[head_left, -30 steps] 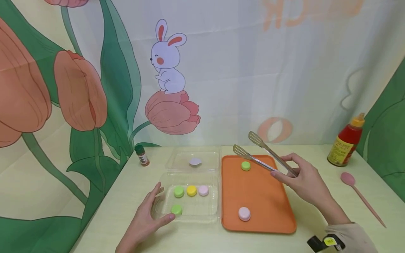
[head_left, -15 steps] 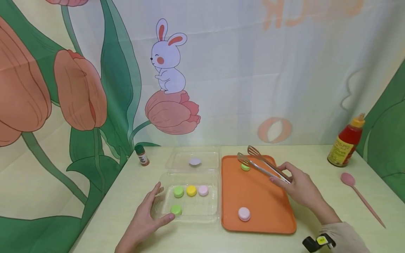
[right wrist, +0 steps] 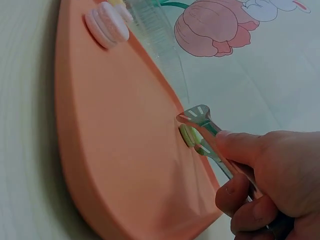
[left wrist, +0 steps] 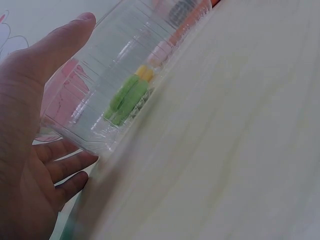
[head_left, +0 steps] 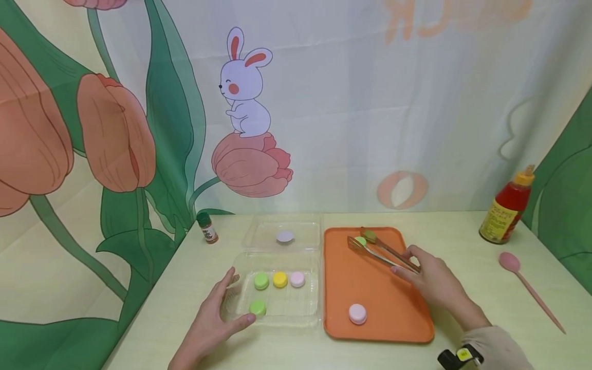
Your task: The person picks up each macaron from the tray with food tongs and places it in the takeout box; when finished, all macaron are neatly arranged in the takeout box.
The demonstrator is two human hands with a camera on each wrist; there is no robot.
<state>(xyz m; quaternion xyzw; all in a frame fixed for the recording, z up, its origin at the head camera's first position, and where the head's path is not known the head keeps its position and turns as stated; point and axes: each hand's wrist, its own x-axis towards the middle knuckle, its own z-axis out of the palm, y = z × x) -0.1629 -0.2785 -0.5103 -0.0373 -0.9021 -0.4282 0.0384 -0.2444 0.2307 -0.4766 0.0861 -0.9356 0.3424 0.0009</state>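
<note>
My right hand (head_left: 437, 282) holds metal tongs (head_left: 381, 257) over the orange tray (head_left: 379, 293). The slotted heads stand apart on either side of a green macaron (head_left: 360, 241) at the tray's far end; the right wrist view also shows this macaron (right wrist: 188, 135) between them. Nearer the front of the tray sits a pale pink macaron (head_left: 357, 314). With thumb and fingers spread, my left hand (head_left: 210, 318) is at the left front corner of a clear plastic box (head_left: 318, 303). Inside are two green macarons (head_left: 261, 280), a yellow macaron (head_left: 279, 279) and a pink macaron (head_left: 297, 279).
The box's clear lid (head_left: 259, 239) lies folded back, with a pale purple oval (head_left: 285, 236) on it. A green-capped spice jar (head_left: 207, 227) stands at the back left. At right are a red sauce bottle (head_left: 506, 208) and a pink spoon (head_left: 510, 262). A printed curtain rises behind.
My right hand has lowered the tongs toward the tray, and their heads have come down from above to either side of the green macaron. My left hand has stayed at the box.
</note>
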